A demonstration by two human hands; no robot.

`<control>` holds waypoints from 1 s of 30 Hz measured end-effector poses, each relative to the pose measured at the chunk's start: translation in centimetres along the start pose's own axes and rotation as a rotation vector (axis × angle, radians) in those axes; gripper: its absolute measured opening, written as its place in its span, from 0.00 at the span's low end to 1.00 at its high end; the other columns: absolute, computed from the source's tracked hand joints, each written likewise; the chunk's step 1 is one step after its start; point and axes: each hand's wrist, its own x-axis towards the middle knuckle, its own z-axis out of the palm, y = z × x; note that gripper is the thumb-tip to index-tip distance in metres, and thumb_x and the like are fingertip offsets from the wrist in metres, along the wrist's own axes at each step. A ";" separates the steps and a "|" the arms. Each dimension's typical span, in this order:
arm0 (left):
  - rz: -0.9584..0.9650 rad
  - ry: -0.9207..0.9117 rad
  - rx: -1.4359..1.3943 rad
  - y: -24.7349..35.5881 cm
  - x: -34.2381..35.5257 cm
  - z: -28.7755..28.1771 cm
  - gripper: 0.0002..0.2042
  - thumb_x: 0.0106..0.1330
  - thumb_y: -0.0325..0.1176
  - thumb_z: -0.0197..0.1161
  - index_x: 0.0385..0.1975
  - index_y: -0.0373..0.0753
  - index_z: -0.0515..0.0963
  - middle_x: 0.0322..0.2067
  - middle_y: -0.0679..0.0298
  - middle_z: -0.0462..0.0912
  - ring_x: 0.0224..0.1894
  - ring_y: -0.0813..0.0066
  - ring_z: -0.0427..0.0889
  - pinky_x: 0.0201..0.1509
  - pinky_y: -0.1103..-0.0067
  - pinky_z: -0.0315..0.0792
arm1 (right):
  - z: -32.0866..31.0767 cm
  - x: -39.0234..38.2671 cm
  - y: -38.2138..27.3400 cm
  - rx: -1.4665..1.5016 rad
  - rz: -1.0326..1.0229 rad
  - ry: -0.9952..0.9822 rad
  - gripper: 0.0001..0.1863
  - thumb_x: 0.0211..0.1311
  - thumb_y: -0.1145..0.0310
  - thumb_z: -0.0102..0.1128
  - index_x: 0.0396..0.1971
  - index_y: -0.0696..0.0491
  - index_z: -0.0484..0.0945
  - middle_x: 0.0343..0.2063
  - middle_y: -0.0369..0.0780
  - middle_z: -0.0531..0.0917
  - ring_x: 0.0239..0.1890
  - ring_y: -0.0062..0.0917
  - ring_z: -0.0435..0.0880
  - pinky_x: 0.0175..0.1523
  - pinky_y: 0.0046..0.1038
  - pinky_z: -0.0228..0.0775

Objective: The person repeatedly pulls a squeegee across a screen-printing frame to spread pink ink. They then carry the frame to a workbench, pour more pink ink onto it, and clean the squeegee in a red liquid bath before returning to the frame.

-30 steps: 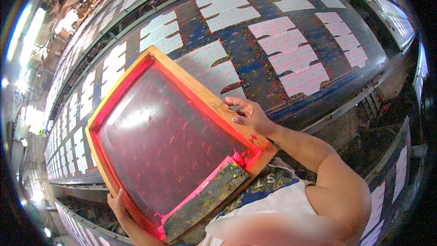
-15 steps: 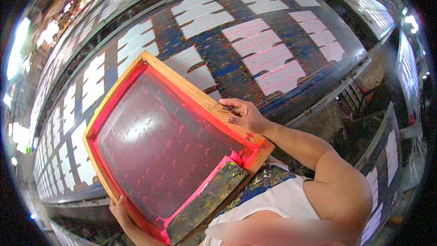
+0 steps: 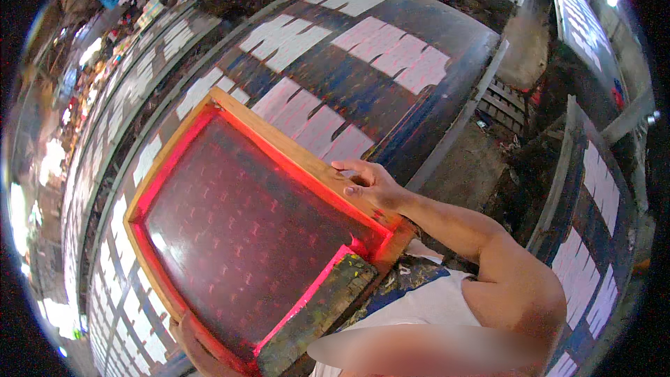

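Observation:
A wooden screen printing frame [image 3: 171, 129] with pink-stained inner edges is tilted in front of my body. Its dark mesh [image 3: 230, 216] shows rows of small pink motifs. My right hand [image 3: 368, 185] grips the upper right rail, thumb and fingers curled over the wood. At the lower left my left hand [image 3: 190, 338] holds the opposite rail, its fingers partly hidden. Inside the frame, along the side nearest me, lies a paint-stained squeegee [image 3: 317, 307], a wet pink line running along its edge.
Beyond the frame stretches a long dark printing table [image 3: 433, 21] carrying white fabric pieces [image 3: 391, 52], several with pink prints. Another table [image 3: 593, 223] with fabric pieces stands at the right. A slatted wooden pallet [image 3: 501, 106] lies on the floor between tables.
My view has shifted and turned along the table, bringing its right end and the floor beyond closer. The screen frame stays in both hands, with the squeegee inside.

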 end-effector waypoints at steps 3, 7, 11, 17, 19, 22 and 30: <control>0.055 -0.073 -0.007 1.0 0.8 1.7 0.28 0.65 0.35 0.76 0.62 0.24 0.80 0.52 0.48 0.89 0.51 0.57 0.89 0.58 0.65 0.80 | 0.4 -1.7 -1.5 -0.039 -0.052 0.063 0.43 0.68 0.53 0.80 0.76 0.56 0.72 0.65 0.39 0.82 0.59 0.23 0.84 0.67 0.31 0.77; 0.130 -0.117 -0.008 3.7 6.8 -0.3 0.28 0.65 0.35 0.76 0.62 0.24 0.80 0.53 0.48 0.89 0.52 0.56 0.89 0.58 0.64 0.80 | 3.6 -4.0 -4.6 -0.037 -0.006 0.169 0.42 0.68 0.52 0.79 0.75 0.56 0.73 0.64 0.39 0.83 0.56 0.23 0.85 0.64 0.30 0.78; 0.228 -0.147 0.008 7.9 13.5 -3.2 0.29 0.65 0.35 0.76 0.62 0.24 0.80 0.53 0.48 0.89 0.52 0.56 0.89 0.58 0.64 0.80 | 8.2 -5.3 -7.0 -0.021 -0.005 0.241 0.41 0.69 0.52 0.79 0.75 0.55 0.73 0.62 0.40 0.84 0.56 0.23 0.85 0.63 0.31 0.79; 0.346 -0.204 0.026 15.1 20.9 -3.5 0.29 0.65 0.35 0.76 0.63 0.24 0.79 0.54 0.47 0.88 0.53 0.55 0.88 0.59 0.64 0.80 | 11.0 -7.6 -8.5 -0.132 -0.137 0.394 0.39 0.71 0.51 0.77 0.74 0.54 0.74 0.61 0.39 0.84 0.57 0.23 0.85 0.64 0.32 0.78; 0.380 -0.242 0.037 16.8 22.7 -2.6 0.29 0.65 0.35 0.76 0.63 0.24 0.79 0.54 0.47 0.88 0.53 0.55 0.88 0.59 0.64 0.80 | 11.9 -8.1 -9.3 -0.129 -0.147 0.431 0.39 0.71 0.50 0.77 0.74 0.54 0.75 0.61 0.39 0.84 0.57 0.23 0.85 0.64 0.32 0.78; 0.403 -0.295 0.028 18.0 24.9 -1.0 0.29 0.65 0.35 0.76 0.63 0.24 0.79 0.54 0.47 0.88 0.53 0.55 0.88 0.59 0.64 0.80 | 13.1 -8.3 -11.2 -0.170 -0.168 0.468 0.38 0.72 0.49 0.76 0.74 0.54 0.75 0.62 0.38 0.84 0.57 0.22 0.85 0.64 0.32 0.78; 0.445 -0.332 0.034 21.5 29.0 0.4 0.30 0.65 0.35 0.77 0.63 0.24 0.79 0.55 0.46 0.88 0.54 0.54 0.88 0.60 0.63 0.80 | 16.1 -8.0 -14.5 -0.217 -0.087 0.494 0.38 0.74 0.46 0.73 0.73 0.55 0.76 0.59 0.36 0.84 0.52 0.18 0.83 0.59 0.28 0.77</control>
